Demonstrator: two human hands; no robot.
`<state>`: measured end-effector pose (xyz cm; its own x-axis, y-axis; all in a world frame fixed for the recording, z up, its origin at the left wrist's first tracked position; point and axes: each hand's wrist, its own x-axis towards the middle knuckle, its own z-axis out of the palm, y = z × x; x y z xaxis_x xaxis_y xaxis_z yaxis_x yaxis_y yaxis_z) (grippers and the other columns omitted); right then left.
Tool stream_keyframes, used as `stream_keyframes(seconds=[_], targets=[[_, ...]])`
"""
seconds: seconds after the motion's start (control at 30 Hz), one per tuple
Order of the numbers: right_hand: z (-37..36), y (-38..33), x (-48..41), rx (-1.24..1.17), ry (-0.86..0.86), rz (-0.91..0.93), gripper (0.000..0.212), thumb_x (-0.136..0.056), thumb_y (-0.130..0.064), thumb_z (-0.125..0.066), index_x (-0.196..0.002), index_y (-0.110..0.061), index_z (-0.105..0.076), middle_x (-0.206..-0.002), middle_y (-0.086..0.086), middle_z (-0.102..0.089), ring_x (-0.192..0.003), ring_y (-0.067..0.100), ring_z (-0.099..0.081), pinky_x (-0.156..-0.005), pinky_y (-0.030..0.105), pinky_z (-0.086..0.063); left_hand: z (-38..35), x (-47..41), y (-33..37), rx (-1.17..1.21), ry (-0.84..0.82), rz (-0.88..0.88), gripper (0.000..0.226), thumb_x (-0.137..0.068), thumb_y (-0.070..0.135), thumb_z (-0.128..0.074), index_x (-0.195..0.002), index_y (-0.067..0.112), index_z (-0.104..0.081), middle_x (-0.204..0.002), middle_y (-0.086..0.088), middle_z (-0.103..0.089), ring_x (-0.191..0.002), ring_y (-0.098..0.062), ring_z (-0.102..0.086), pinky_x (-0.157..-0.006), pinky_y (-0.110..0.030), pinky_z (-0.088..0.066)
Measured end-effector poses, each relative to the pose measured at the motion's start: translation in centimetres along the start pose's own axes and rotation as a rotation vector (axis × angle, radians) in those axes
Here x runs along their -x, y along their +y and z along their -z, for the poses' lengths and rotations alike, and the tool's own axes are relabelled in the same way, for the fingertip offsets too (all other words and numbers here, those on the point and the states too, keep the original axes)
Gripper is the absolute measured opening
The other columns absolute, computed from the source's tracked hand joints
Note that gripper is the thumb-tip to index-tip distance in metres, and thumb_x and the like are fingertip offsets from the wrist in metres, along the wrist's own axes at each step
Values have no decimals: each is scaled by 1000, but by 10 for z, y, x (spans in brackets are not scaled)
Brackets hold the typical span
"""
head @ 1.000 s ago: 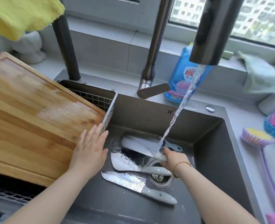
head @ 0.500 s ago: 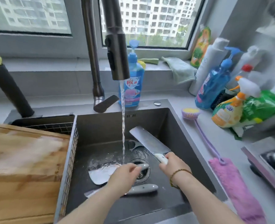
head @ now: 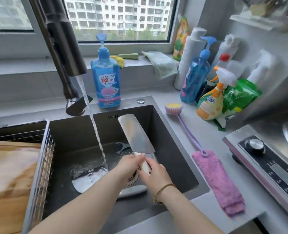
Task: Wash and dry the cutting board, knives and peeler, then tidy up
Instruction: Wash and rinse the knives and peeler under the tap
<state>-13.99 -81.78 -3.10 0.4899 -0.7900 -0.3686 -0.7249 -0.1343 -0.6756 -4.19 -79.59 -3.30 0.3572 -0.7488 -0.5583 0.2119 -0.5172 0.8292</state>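
Both forearms reach forward and converge; the left hand (head: 130, 165) and right hand (head: 156, 175) meet, fingers curled round the handle of one knife (head: 136, 134).

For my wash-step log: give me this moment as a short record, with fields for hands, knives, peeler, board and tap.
left hand: grips the white handle of the broad steel cleaver, near the blade
right hand: grips that handle lower down
cleaver: raised over the dark sink, beside the stream, not under it
dark tap: running; water hits a second steel knife lying in the sink
grey peeler: at the sink's back
wooden cutting board: left, by the wire basket
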Motion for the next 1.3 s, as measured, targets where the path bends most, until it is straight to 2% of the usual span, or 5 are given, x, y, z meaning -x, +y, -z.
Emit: stream_keyframes(seconds=[0.1,0.27,0.57,0.93,1.3], targets=[[35,20,-10,-72,36,-17,40,-90,-33,-51,-128,-20,-50,-122,3,-54,-108,15,-52,-94,27,-42,6,-2,2,-72,-16,-45,23,-95,25,-49,-81,13,-63,-81,0,-63,-82,-15,-58,-82,-23,-46],[105,47,-56,312,408,-173,42,-92,-27,-48,-131,-13,-46,-134,11,-46,-125,30,-37,-103,32,-29,16,1,-4,-97,-13,-24,18,-97,22,-43,-83,13,-52,-74,-1,-58,-64,-8,-59,-66,-24,-45],[133,41,-100,519,218,-353,28,-89,-17,-49,-115,-6,-53,-115,14,-56,-103,30,-54,-75,28,-39,36,16,-18,-65,29,15,17,-98,18,-39,-83,13,-44,-64,-12,-56,-43,-11,-59,-46,-21,-46],[101,3,-38,-351,-5,-21,16,-90,-8,-52,-95,-21,-44,-69,9,-59,-26,10,-36,-32,19,-30,58,23,-28,7,110,13,29,-95,21,-47,-69,8,-39,-45,0,-40,-26,-14,-35,-35,-14,-28],[52,1,17,277,-177,187,57,-96,-21,-42,-129,-62,-20,-122,-9,-56,-110,11,-55,-87,20,-40,70,20,-35,15,142,60,29,-94,22,-51,-69,7,-43,-43,0,-44,-28,-13,-39,-35,-15,-31]])
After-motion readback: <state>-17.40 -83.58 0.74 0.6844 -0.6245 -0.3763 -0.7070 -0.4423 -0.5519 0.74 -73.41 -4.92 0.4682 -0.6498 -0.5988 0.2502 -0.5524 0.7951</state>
